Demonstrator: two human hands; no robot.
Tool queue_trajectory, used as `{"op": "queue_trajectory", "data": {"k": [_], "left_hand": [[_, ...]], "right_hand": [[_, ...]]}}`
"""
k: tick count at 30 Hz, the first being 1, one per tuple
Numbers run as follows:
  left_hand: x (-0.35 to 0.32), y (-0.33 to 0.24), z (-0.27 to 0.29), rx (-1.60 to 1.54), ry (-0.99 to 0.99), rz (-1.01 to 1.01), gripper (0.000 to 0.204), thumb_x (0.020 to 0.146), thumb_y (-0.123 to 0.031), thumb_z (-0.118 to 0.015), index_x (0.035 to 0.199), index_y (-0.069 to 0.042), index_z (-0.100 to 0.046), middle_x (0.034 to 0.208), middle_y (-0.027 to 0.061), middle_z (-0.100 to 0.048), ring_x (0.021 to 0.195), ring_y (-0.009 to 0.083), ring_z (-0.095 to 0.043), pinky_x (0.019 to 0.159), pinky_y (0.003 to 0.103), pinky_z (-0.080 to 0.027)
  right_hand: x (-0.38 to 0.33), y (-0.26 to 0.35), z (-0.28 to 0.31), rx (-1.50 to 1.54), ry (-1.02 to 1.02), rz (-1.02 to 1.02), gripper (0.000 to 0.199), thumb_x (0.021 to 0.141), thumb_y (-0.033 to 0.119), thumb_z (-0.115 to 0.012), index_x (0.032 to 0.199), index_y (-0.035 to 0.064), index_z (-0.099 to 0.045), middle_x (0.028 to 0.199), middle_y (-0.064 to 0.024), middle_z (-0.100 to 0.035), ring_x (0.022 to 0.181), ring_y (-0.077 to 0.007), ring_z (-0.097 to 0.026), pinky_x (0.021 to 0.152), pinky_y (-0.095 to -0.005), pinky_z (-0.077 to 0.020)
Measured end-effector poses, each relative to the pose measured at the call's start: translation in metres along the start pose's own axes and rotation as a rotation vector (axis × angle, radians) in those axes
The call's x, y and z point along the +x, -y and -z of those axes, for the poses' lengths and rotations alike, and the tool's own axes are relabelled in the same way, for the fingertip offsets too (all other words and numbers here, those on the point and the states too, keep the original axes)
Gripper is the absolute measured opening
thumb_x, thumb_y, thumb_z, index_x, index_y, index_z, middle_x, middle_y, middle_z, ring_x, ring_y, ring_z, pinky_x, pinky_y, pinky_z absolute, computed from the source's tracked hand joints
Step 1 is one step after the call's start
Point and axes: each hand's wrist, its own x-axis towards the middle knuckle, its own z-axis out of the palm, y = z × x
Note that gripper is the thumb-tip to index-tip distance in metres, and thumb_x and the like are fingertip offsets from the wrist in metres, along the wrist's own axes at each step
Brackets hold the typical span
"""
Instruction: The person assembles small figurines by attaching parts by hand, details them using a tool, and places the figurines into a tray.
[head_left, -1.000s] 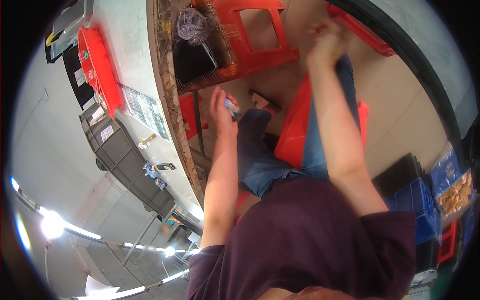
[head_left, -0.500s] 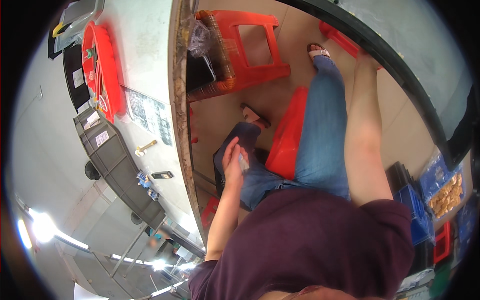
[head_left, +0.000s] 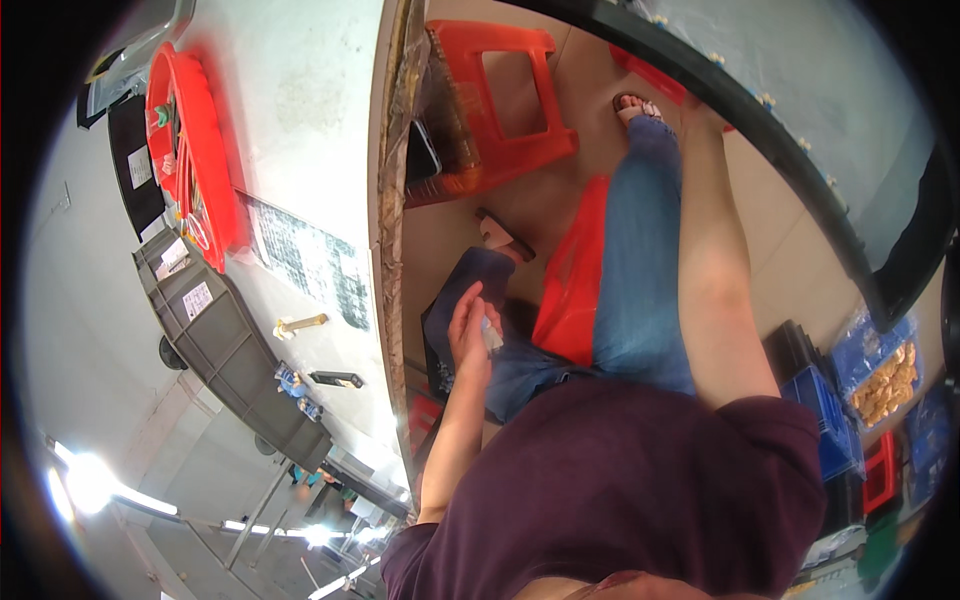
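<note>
My left hand (head_left: 470, 328) is raised over my left thigh. Its fingers are closed against a small pale, whitish piece (head_left: 491, 335), whose kind I cannot make out. On the other side my right arm stretches far forward. At its end my right hand (head_left: 704, 115) is at a red plastic object (head_left: 648, 74), partly covered by the dark rim (head_left: 740, 95) in front of it. The fingers of that hand are hidden, so whether they grip the red object does not show.
Left is a white table (head_left: 300, 120) with a red tray (head_left: 190, 160) of tools, a grey crate (head_left: 215, 330) and small blue figures (head_left: 290, 380). Red stools (head_left: 500, 100) stand on the floor. At right are blue bins (head_left: 825, 420) and a bag of tan pieces (head_left: 885, 385).
The view has shifted slightly, so the table edge appears further right. My left hand keeps the pale piece over the thigh. My right hand stays at the red object.
</note>
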Motion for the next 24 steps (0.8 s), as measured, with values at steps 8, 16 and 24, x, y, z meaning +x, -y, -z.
{"op": "queue_trajectory", "data": {"k": [8,16,24], "left_hand": [[-0.004,0.008,0.008,0.003,-0.018,0.018,0.031,0.09,-0.016,-0.051,0.12,-0.006,-0.049,0.073,0.003,-0.051,0.059,0.0097,-0.05,0.049,0.021,-0.041],[-0.031,0.011,0.0,-0.024,0.049,-0.008,0.03,0.091,-0.015,-0.05,0.119,-0.004,-0.049,0.072,0.0003,-0.051,0.059,0.0071,-0.048,0.051,0.019,-0.04],[-0.081,0.032,0.024,-0.022,0.076,-0.121,0.029,0.09,-0.013,-0.05,0.117,-0.002,-0.05,0.072,0.0001,-0.051,0.059,0.0075,-0.049,0.05,0.02,-0.04]], "right_hand": [[-0.003,-0.027,-0.011,-0.062,-0.054,-0.023,0.035,0.086,0.036,-0.046,0.101,0.006,-0.058,0.104,-0.0118,-0.06,0.095,-0.0258,-0.059,0.084,-0.0407,-0.0477],[-0.023,-0.029,-0.017,-0.029,-0.042,-0.056,0.034,0.087,0.035,-0.045,0.102,0.0081,-0.059,0.107,-0.0098,-0.06,0.096,-0.0261,-0.058,0.082,-0.0409,-0.047],[-0.152,0.02,0.014,-1.985,1.0,-0.204,0.047,0.087,0.041,-0.039,0.123,0.0134,-0.048,0.126,-0.0104,-0.047,0.116,-0.031,-0.045,0.097,-0.0501,-0.0307]]}}
